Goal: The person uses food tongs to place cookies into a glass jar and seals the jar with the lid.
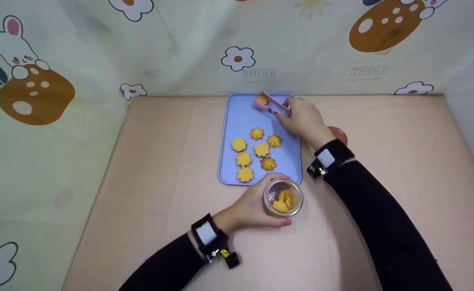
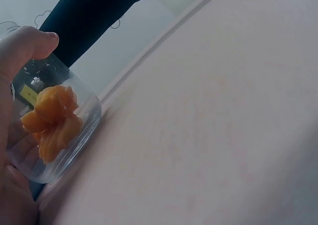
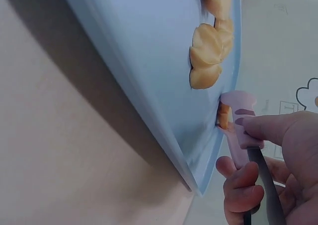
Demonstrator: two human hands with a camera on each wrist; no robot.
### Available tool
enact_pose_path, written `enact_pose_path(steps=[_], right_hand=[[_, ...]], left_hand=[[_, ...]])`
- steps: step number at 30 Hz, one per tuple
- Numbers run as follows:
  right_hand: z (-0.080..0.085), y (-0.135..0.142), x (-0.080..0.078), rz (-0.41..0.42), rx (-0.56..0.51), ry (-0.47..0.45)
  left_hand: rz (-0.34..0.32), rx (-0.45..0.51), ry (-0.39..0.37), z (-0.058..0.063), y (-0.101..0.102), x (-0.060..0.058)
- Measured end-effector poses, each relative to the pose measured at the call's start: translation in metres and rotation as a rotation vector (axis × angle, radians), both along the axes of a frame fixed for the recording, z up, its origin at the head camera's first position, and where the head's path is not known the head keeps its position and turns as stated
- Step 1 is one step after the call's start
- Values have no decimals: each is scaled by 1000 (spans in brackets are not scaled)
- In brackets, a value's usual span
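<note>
My right hand (image 1: 303, 117) grips pink tongs (image 1: 275, 103) over the far end of the blue tray (image 1: 230, 121). Between the tongs' tips is a yellow flower-shaped cookie (image 1: 262, 99); the right wrist view shows the tips around a cookie (image 3: 223, 114) at the tray's surface. Several more flower-shaped cookies (image 1: 262, 150) lie on the tray, some ridged side up, others flat side up. Just in front of the tray's near edge, my left hand (image 1: 253, 206) is wrapped round a clear glass jar (image 1: 266, 198). Several cookies (image 2: 54, 118) sit inside it.
A reddish-brown round object (image 1: 338, 134), partly hidden by the right forearm, lies right of the tray. The table (image 1: 160, 161) has a pale pinkish cover. Behind it hangs a sheet (image 1: 188, 52) printed with flowers and rabbits.
</note>
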State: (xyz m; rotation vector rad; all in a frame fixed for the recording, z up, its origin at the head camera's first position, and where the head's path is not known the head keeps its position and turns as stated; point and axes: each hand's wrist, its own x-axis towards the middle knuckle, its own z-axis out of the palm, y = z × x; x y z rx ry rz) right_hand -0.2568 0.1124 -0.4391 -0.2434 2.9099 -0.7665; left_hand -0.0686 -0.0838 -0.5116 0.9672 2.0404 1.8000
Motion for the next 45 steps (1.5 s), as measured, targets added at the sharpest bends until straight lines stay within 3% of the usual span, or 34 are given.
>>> enact_pose_path(steps=[15, 26, 34, 41, 45], right_hand=[[1, 15, 16, 51, -7, 38], [5, 34, 45, 46, -95, -6], [31, 56, 69, 169, -269, 107], [66, 78, 98, 274, -346, 149], [82, 94, 113, 392, -352, 210]], left_hand=[[14, -30, 4, 0, -1, 0], [8, -29, -5, 2, -1, 1], [11, -38, -3, 2, 0, 0], [13, -27, -17, 0, 1, 0], [-1, -6, -26, -1, 0, 0]])
